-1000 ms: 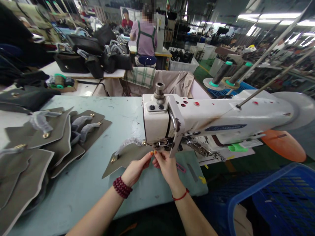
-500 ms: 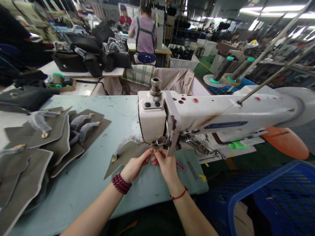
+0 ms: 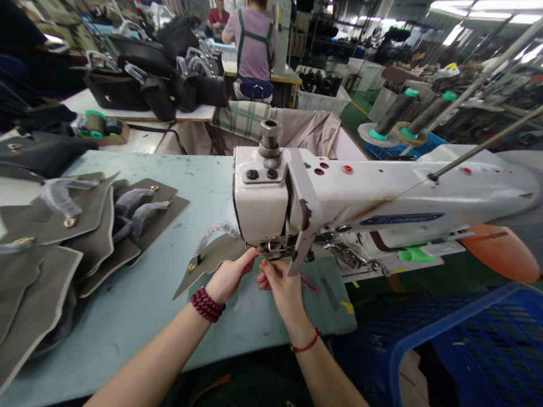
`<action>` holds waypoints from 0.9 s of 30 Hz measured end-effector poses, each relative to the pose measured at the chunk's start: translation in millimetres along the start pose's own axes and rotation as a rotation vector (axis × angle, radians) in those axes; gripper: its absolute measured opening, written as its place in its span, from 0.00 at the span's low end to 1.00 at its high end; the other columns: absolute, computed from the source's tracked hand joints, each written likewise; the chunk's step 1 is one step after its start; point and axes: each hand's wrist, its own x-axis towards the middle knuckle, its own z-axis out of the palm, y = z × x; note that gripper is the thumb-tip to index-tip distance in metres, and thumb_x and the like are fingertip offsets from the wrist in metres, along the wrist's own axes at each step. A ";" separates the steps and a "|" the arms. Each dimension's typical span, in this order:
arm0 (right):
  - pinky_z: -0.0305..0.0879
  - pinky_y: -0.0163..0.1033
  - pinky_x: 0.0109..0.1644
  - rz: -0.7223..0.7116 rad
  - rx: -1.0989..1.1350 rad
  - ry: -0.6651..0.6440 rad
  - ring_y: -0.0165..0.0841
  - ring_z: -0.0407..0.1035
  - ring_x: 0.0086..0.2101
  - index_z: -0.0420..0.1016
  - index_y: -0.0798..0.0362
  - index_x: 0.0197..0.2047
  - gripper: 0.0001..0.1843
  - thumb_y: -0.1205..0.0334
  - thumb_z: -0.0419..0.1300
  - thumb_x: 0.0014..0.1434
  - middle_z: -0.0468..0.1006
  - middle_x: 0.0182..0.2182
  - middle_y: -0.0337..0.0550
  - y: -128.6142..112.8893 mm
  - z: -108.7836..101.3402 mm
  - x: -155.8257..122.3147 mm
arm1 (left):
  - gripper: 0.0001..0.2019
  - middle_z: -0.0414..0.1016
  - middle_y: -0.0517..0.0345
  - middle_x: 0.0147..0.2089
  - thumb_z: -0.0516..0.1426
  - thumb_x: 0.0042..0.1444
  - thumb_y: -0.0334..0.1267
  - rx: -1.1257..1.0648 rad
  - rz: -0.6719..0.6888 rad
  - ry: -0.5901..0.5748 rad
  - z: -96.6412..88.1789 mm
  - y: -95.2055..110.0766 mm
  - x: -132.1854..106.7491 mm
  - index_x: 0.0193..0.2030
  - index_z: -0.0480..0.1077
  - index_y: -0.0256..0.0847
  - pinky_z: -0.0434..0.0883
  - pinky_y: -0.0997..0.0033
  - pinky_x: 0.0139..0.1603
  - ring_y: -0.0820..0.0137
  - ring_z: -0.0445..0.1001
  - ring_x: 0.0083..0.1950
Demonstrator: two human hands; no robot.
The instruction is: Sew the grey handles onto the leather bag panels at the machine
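Just below the needle area of a white sewing machine (image 3: 261, 206), my left hand (image 3: 231, 278) has its thumb stretched up to the presser area and its fingers curled. Beside it, my right hand (image 3: 280, 282) is closed in a pinch under the machine head. Whatever either hand grips is too small or hidden to make out. A grey-brown bag panel (image 3: 220, 253) lies left of the needle, partly behind my left hand. Its plastic-wrapped handle (image 3: 210, 233) arches up from it, fixed with gold-coloured hardware.
Stacked grey-brown panels (image 3: 95, 249) cover the table's left side. A pink-handled tool (image 3: 309, 284) lies right of my right hand. A blue plastic basket (image 3: 466, 350) stands at lower right. Black bags (image 3: 123, 90) and a seated co-worker (image 3: 253, 48) are beyond the machine.
The view has tilted down and shifted slightly. My hands have drawn a little apart: the left thumb has moved up toward the presser area, while the right hand stays pinched below.
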 end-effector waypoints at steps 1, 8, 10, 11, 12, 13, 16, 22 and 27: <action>0.64 0.28 0.23 0.001 0.006 -0.005 0.27 0.69 0.18 0.75 0.58 0.29 0.20 0.48 0.59 0.57 0.76 0.20 0.43 0.9 -0.7 -1.1 | 0.22 0.64 0.61 0.19 0.64 0.40 0.55 -0.006 -0.010 -0.008 0.6 0.0 -0.4 0.17 0.70 0.35 0.60 0.71 0.27 0.74 0.60 0.23; 0.64 0.28 0.23 0.014 0.041 -0.002 0.26 0.68 0.19 0.75 0.59 0.29 0.19 0.49 0.59 0.57 0.75 0.19 0.41 10.4 -4.2 -7.7 | 0.23 0.63 0.62 0.19 0.63 0.40 0.57 -0.028 0.010 0.041 8.7 2.4 -9.0 0.19 0.69 0.36 0.59 0.71 0.28 0.74 0.60 0.24; 0.64 0.28 0.23 0.001 0.045 -0.004 0.26 0.68 0.19 0.75 0.58 0.29 0.19 0.49 0.59 0.57 0.75 0.20 0.41 13.2 -4.0 -9.1 | 0.23 0.62 0.63 0.19 0.62 0.41 0.58 -0.046 0.007 0.058 12.9 3.1 -13.8 0.19 0.67 0.37 0.58 0.71 0.27 0.74 0.59 0.24; 0.64 0.29 0.24 -0.006 0.045 -0.008 0.26 0.68 0.19 0.75 0.58 0.28 0.19 0.50 0.59 0.57 0.75 0.20 0.41 14.5 -3.7 -9.6 | 0.24 0.61 0.64 0.19 0.61 0.41 0.59 -0.056 0.012 0.066 15.5 3.4 -16.3 0.18 0.66 0.37 0.58 0.71 0.27 0.74 0.58 0.23; 0.64 0.29 0.24 -0.014 0.044 -0.012 0.26 0.68 0.19 0.75 0.58 0.28 0.18 0.50 0.59 0.58 0.75 0.20 0.41 15.6 -3.4 -10.0 | 0.24 0.60 0.65 0.18 0.61 0.42 0.59 -0.066 0.019 0.075 18.4 3.4 -18.4 0.18 0.65 0.38 0.58 0.72 0.27 0.75 0.57 0.23; 0.64 0.29 0.24 -0.024 0.043 -0.012 0.27 0.68 0.20 0.75 0.58 0.28 0.18 0.50 0.59 0.58 0.75 0.20 0.42 16.4 -3.1 -10.2 | 0.23 0.59 0.65 0.18 0.60 0.43 0.58 -0.077 0.026 0.086 21.6 3.2 -19.9 0.18 0.64 0.38 0.57 0.72 0.27 0.75 0.56 0.23; 0.65 0.31 0.26 -0.077 0.033 0.011 0.28 0.70 0.23 0.76 0.58 0.29 0.18 0.51 0.58 0.59 0.77 0.24 0.43 17.4 -2.8 -10.5 | 0.22 0.58 0.66 0.19 0.60 0.45 0.56 -0.156 0.033 0.132 30.5 0.3 -20.1 0.19 0.62 0.39 0.56 0.73 0.25 0.76 0.55 0.22; 0.71 0.35 0.34 -0.126 0.053 0.081 0.35 0.74 0.36 0.78 0.56 0.42 0.18 0.50 0.57 0.60 0.79 0.40 0.49 20.9 -0.6 -14.7 | 0.21 0.55 0.66 0.19 0.55 0.55 0.52 -0.188 0.084 0.014 27.9 -3.8 -45.8 0.20 0.60 0.39 0.55 0.76 0.22 0.77 0.53 0.22; 0.73 0.38 0.38 0.009 0.309 -0.006 0.37 0.74 0.39 0.75 0.55 0.47 0.21 0.47 0.56 0.59 0.78 0.43 0.50 24.0 19.3 -12.7 | 0.14 0.63 0.65 0.20 0.53 0.59 0.49 0.085 0.100 -0.266 -13.7 34.8 -83.3 0.33 0.68 0.39 0.53 0.79 0.18 0.78 0.55 0.18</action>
